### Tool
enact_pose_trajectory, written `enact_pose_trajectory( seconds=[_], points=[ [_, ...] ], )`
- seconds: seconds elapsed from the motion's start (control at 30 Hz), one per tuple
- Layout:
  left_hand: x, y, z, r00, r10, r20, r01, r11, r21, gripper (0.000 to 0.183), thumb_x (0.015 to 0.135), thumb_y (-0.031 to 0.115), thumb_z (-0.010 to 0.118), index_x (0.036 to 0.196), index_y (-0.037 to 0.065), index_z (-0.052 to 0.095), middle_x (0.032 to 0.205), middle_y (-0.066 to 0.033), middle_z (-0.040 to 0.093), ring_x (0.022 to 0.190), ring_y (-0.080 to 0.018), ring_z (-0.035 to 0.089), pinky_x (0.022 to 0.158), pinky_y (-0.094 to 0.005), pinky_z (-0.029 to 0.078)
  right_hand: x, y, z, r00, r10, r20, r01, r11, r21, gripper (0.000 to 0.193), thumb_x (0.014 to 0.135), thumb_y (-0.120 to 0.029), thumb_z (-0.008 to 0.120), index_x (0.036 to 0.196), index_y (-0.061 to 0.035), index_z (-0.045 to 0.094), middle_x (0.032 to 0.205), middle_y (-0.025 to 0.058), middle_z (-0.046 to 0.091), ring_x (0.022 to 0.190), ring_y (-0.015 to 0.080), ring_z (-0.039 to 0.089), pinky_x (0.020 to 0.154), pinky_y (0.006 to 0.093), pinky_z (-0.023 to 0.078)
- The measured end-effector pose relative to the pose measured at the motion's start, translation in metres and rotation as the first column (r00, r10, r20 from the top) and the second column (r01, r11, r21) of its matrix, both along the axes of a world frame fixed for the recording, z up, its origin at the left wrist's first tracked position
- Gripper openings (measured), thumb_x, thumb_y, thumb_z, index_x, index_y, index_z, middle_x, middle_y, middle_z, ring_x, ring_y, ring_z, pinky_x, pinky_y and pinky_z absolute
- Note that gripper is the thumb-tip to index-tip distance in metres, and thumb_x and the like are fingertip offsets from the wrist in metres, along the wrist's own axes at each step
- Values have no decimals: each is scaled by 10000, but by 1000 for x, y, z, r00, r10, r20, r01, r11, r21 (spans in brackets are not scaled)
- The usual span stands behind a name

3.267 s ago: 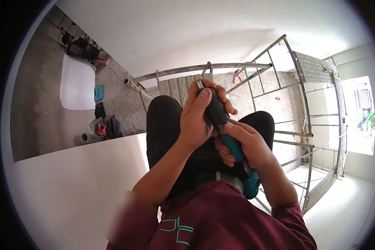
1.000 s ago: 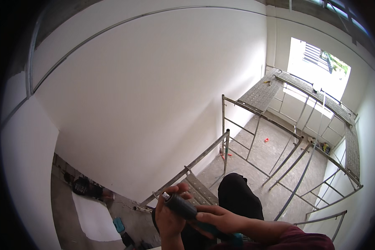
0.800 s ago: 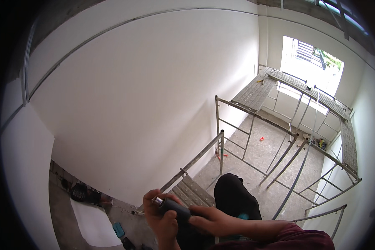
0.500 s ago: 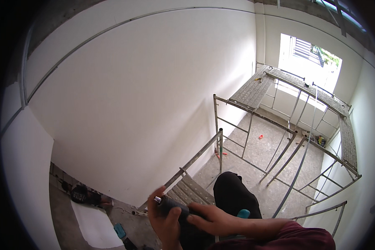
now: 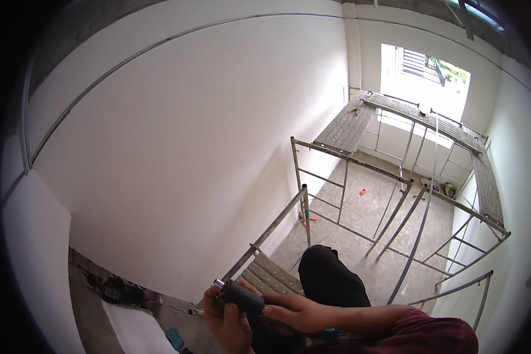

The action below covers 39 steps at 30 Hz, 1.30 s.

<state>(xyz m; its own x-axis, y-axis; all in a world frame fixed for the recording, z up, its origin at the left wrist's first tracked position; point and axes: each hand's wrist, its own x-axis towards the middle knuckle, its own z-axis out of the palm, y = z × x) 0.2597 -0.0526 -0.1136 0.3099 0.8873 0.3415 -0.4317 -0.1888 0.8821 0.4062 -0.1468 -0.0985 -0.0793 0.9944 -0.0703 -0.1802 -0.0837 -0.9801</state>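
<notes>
Low in the view, a dark cylinder with a silver metal tip (image 5: 242,296) is held between my two hands; its exact kind I cannot make out. My left hand (image 5: 229,330) is closed around the tip end, with the thumb along its near side. From the right, my right hand (image 5: 295,311) grips the other end with its fingers. The cylinder slants, tip up and to the left. Beneath my right forearm a bit of teal (image 5: 329,334) shows, mostly covered. My bent knee in dark trousers (image 5: 331,274) rises just beyond.
A scaffold plank (image 5: 271,275) and metal rail (image 5: 274,229) lie just beyond my hands. Further scaffold frames carry perforated planks (image 5: 343,127) toward the window (image 5: 424,88). White wall (image 5: 188,147) rises at left. Far below are a person (image 5: 115,291), a white board (image 5: 132,321) and a teal object (image 5: 174,338).
The cylinder has turned more into view, and both hands have shifted slightly left and down. The teal piece by my right forearm is now largely hidden. The whole view has shifted a little.
</notes>
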Motion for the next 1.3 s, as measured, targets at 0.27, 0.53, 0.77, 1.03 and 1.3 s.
enact_pose_trajectory(
  seconds=[0.27, 0.53, 0.77, 1.03, 1.3],
  points=[
    [0, -3, 8, 980, 55, -189, -13, 976, 219, 643, 910, 392, 745, 1314, -53, 517, 1275, -200, 590, 1039, -287, 657, 851, -380, 572, -5, 6, -25, 793, -301, 530, 106, 924, 366, 371, 1056, -350, 514, 1159, 6, 538, 798, 93, 615, 694, 121, 618, 623, 299, 502],
    [4, -5, 9, 972, -163, 169, 200, 953, -229, 571, 875, 234, 781, 1352, 57, 523, 1285, -198, 590, 1047, -310, 652, 899, -434, 552, 6, -5, -16, 962, 75, -263, -114, 984, -134, 354, 1077, -310, 472, 1180, 24, 528, 756, 70, 577, 714, 188, 610, 642, 353, 477],
    [-6, -1, 20, 971, 75, -227, -44, 989, 138, 504, 936, 213, 678, 1363, 18, 493, 1269, -134, 592, 1003, -165, 595, 885, -296, 485, 2, 1, -6, 985, 63, 161, -70, 997, 42, 315, 1069, -262, 467, 1210, 14, 523, 825, 91, 623, 717, 181, 626, 631, 314, 479],
    [13, 8, 16, 995, -93, -26, 93, 996, -1, 331, 989, 145, 616, 1276, 13, 519, 1120, -149, 643, 1059, -266, 667, 932, -369, 529, -12, 8, -17, 936, -264, 231, 218, 954, 206, 262, 1024, -159, 436, 1172, 37, 527, 788, 61, 592, 621, 105, 549, 558, 247, 429],
    [8, 26, 11, 851, -363, 381, 438, 889, -131, 306, 906, 60, 727, 1132, 47, 520, 984, -66, 634, 951, -162, 660, 824, -318, 562, -17, 10, -4, 956, 29, -292, -69, 989, -129, 285, 1032, -193, 424, 1158, 43, 524, 777, 59, 595, 610, 107, 535, 543, 249, 418]
  ],
)
